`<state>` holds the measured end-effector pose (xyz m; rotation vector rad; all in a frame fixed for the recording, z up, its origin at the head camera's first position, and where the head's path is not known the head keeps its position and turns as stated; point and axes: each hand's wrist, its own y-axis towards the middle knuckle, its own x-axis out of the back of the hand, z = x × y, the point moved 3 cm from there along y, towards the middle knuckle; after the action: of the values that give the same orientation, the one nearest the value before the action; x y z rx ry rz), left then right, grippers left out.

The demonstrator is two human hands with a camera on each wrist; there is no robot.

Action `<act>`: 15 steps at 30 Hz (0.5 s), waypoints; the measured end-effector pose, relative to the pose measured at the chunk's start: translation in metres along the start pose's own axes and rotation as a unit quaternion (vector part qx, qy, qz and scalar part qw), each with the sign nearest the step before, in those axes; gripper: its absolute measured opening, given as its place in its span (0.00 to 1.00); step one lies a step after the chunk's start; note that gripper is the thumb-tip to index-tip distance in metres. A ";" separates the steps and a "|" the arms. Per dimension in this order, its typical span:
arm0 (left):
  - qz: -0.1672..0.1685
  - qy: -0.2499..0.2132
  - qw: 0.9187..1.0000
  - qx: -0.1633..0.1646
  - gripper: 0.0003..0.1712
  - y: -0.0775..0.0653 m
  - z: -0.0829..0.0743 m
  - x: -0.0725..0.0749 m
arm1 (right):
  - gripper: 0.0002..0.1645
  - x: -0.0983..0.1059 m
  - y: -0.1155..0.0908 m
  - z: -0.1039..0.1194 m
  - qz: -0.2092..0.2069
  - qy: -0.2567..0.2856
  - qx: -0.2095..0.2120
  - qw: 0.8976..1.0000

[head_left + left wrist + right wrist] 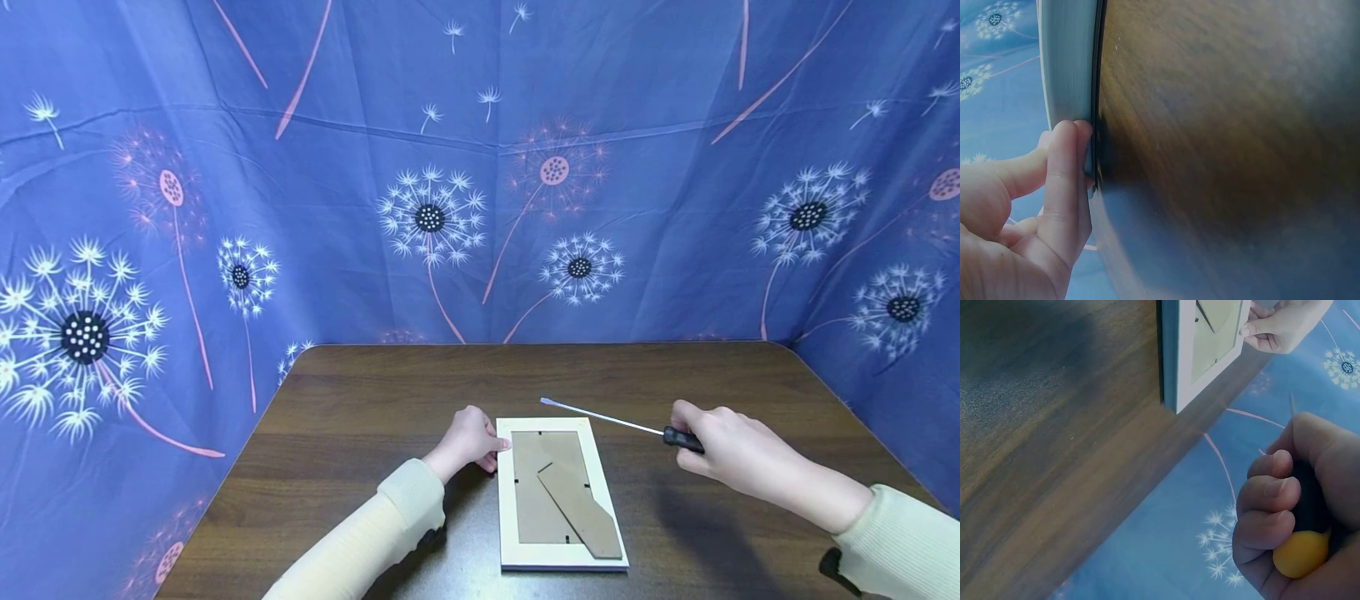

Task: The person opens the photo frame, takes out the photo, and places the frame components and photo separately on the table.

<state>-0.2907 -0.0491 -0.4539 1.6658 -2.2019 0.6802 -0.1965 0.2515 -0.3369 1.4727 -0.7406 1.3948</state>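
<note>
A white picture frame [507,517] lies face down on the wooden table, its brown backing board [532,508] showing. Small dark tabs stand around the board's edge, and a brown easel leg [588,517] slants across it toward the lower right corner. My left hand [470,438] holds the frame's upper left edge, thumb on the white border and fingers against the side. To the right, my right hand [731,446] grips a screwdriver [600,415] by its black handle with a yellow end [1300,553]. Its long metal shaft points left, the flat tip above the table beyond the frame.
The dark brown wooden table [360,392] reaches back to a blue cloth [330,208] printed with dandelions, which hangs behind it and on both sides. The frame lies near the table's middle, toward the front.
</note>
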 end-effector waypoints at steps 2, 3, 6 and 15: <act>0.002 0.004 1.000 -0.001 0.12 -0.001 -0.001 0.001 | 0.17 -0.001 0.002 0.000 0.001 -0.007 0.010 1.000; 0.003 0.005 1.000 0.000 0.12 -0.001 -0.001 0.001 | 0.17 -0.002 0.002 0.001 0.000 -0.011 0.016 1.000; 0.005 0.004 1.000 -0.002 0.12 -0.001 -0.001 0.001 | 0.19 -0.004 0.004 0.002 -0.007 -0.022 0.038 0.999; 0.008 -0.010 1.000 -0.005 0.11 0.000 0.001 0.000 | 0.22 -0.014 0.008 0.002 -0.014 -0.038 0.084 0.996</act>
<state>-0.2909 -0.0492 -0.4545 1.6589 -2.2313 0.6593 -0.2055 0.2437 -0.3487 1.6689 -0.6598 1.4133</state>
